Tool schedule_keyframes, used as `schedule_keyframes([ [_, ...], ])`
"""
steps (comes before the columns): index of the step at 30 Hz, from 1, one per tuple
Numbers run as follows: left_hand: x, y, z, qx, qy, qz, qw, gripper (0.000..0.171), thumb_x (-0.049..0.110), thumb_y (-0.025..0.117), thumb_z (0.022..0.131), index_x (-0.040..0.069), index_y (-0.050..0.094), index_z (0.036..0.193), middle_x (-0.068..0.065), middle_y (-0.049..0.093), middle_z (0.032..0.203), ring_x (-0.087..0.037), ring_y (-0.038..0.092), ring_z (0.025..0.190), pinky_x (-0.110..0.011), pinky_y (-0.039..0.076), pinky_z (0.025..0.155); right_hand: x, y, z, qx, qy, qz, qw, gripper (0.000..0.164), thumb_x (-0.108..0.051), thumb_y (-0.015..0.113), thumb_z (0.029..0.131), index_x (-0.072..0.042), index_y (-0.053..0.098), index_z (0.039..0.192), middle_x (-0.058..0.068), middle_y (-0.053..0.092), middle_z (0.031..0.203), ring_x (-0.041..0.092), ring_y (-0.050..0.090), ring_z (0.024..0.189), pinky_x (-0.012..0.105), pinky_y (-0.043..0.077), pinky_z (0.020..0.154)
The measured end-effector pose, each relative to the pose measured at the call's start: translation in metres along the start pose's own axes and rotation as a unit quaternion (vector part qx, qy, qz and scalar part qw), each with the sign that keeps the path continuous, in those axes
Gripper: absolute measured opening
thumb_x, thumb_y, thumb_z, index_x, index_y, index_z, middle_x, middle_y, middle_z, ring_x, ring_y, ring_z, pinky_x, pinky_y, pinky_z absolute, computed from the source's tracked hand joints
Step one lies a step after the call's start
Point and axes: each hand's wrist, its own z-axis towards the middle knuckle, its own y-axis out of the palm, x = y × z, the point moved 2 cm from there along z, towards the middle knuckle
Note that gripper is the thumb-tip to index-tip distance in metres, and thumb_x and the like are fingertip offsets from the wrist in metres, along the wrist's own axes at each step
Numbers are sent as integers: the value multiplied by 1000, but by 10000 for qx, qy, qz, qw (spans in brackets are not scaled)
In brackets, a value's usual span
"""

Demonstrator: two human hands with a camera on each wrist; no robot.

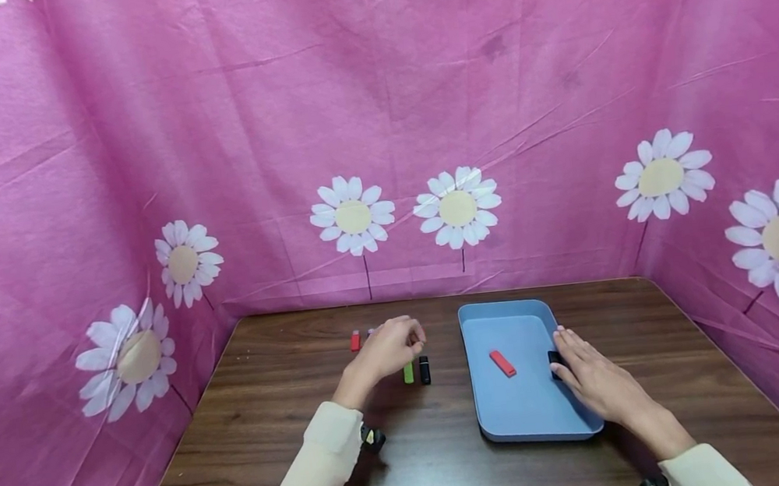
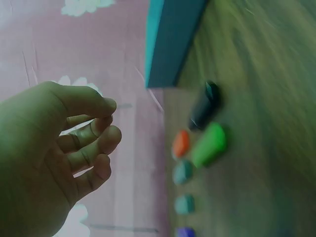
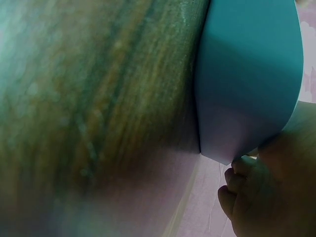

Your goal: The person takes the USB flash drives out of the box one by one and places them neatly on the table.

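My left hand hovers over several small sticks, its fingers loosely bent with nothing between them, as the left wrist view also shows. Under and beside it lie a green stick, a black stick and a red stick; others are partly hidden by the hand. My right hand rests along the right rim of a blue tray, fingers fairly straight. Inside the tray lies another red stick. A black object shows at the tray's right side by my right thumb, partly covered.
The brown wooden table carries everything. A pink cloth with daisies stands behind and on both sides. Dark straps or devices sit at both wrists. In the left wrist view, several blurred coloured pieces lie in a row.
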Motion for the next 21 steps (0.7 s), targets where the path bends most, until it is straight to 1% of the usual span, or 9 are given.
schedule_keyframes([
  [2,11,-1,7,-52,74,52,9999,6,15,71,98,19,74,97,8,67,95,-4,61,82,-23,51,72,1,0,0,20,-28,-13,10000,65,-33,51,113,12,38,158,34,35,165,53,37,153,65,34,121],
  [6,35,1,22,-223,219,164,9994,6,20,69,101,20,75,102,10,67,97,-3,58,81,-22,49,71,1,0,-1,92,-137,-64,9998,61,-29,48,114,13,39,157,34,36,165,53,38,152,61,31,125],
  [9,53,5,33,-297,391,301,9983,9,22,68,103,20,76,106,9,68,101,-3,57,81,-21,49,70,0,-1,-3,145,-210,-95,9996,57,-26,47,115,13,40,156,34,38,165,53,39,151,55,28,129],
  [12,70,12,46,-347,618,424,9966,12,23,66,105,20,77,109,8,70,105,-3,57,81,-21,47,69,0,-2,-4,158,-219,-61,9996,56,-25,46,115,13,42,156,33,38,164,53,40,151,52,26,130],
  [14,80,17,54,-380,760,457,9953,13,23,66,105,19,78,109,8,71,106,-4,57,81,-20,46,68,0,-3,-4,106,-205,-8,9997,56,-26,45,115,12,41,156,32,38,165,53,39,152,45,21,133],
  [15,85,19,58,-396,825,468,9947,13,22,66,105,20,78,109,9,72,105,-3,56,81,-19,46,68,1,-4,-4,97,-206,24,9997,57,-27,45,115,12,41,156,32,38,165,53,38,152,40,16,134],
  [18,97,27,68,-466,969,465,9931,13,20,66,104,19,79,107,10,72,98,-2,56,79,-16,44,66,4,-6,-3,85,-193,74,9998,57,-28,45,116,11,41,157,32,37,165,53,39,151,24,4,130],
  [19,100,31,70,-492,1007,462,9926,13,19,66,104,19,79,106,11,71,96,-2,55,77,-15,43,65,5,-7,-3,70,-178,74,9998,57,-28,45,115,11,41,157,32,37,166,53,39,151,25,5,130],
  [21,106,36,75,-569,1041,473,9918,14,18,65,104,19,79,106,11,69,92,-1,54,75,-14,41,64,7,-8,-2,15,-130,89,9999,58,-29,44,116,10,40,158,32,37,166,52,38,152,34,12,133],
])
